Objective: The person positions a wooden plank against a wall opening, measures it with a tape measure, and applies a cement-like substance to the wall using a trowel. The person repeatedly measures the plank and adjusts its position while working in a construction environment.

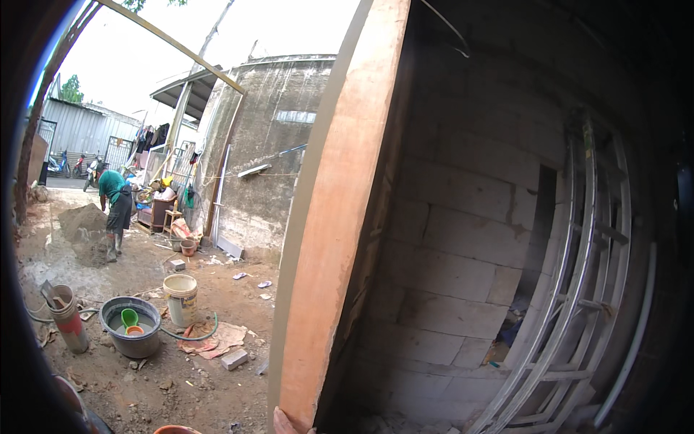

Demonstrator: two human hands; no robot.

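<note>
A long flat reddish-brown wooden board (340, 210) stands upright and slightly tilted. Along its left side runs a strip of smooth grey plaster (296, 260). What appears to be my left hand (286, 422) comes in at the lower edge, its fingertips on the board's low end, one by the left edge and a bit of another near the right. The fingers look closed on the board, though most of the hand is cut off. My right hand is out of the picture.
A pale block wall (463, 246) with a metal ladder (578, 289) leaning there is on the right. On the dirt at left stand a black tub (119, 343), a white bucket (181, 300) and a grey bucket (71, 325). A co-worker (116, 202) bends by a sand pile (79, 223).
</note>
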